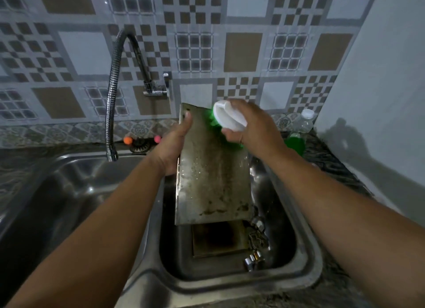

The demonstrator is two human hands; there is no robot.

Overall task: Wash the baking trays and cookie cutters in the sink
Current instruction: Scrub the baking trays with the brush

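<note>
A stained metal baking tray [211, 179] stands tilted upright over the sink basin [305, 257]. My left hand [171, 146] grips its left edge, thumb on the tray's face near the top. My right hand [250, 124] holds a white-handled scrub brush [228, 116] with green bristles against the tray's upper right part. A second dark tray [216, 241] lies flat at the bottom of the basin. Metal cookie cutters [256, 241] lie beside it on the right.
A flexible chrome tap [112, 100] hangs over the drainboard left of the basin. A plastic bottle with green liquid [299, 135] stands on the counter at the right, next to a white wall. Tiled wall behind.
</note>
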